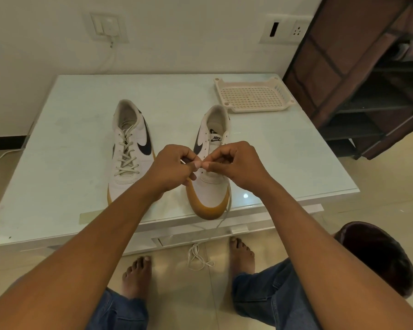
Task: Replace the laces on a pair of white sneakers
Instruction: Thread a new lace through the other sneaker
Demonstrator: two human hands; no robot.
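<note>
On the bench [69, 139], the laced sneaker [129, 151] sits at nine o'clock. Left hand [174, 166] and right hand [239, 163] meet thumb to thumb over the unlaced sneaker [211, 186], apparently pinching its lace [221, 221], which trails off toward six o'clock. A tray [253, 96] lies at one o'clock.

2 white sneakers side by side: 1 laced, 1 with bare eyelets.

Both have dark swooshes and tan soles and stand upright on the table [69, 139], toes at 6 o'clock, heels at 12. The laced sneaker [129, 167], at 9 o'clock of its pair, carries a cream lace [126, 153] crisscrossed through its eyelets. The unlaced sneaker [212, 186] shows empty upper eyelets and a logo tongue. A loose lace [224, 215] runs past its toe toward 6 o'clock, drops over the table edge and heaps on the floor [172, 265]. The left hand [174, 166] and right hand [236, 163] pinch it above the lower eyelets.
</note>
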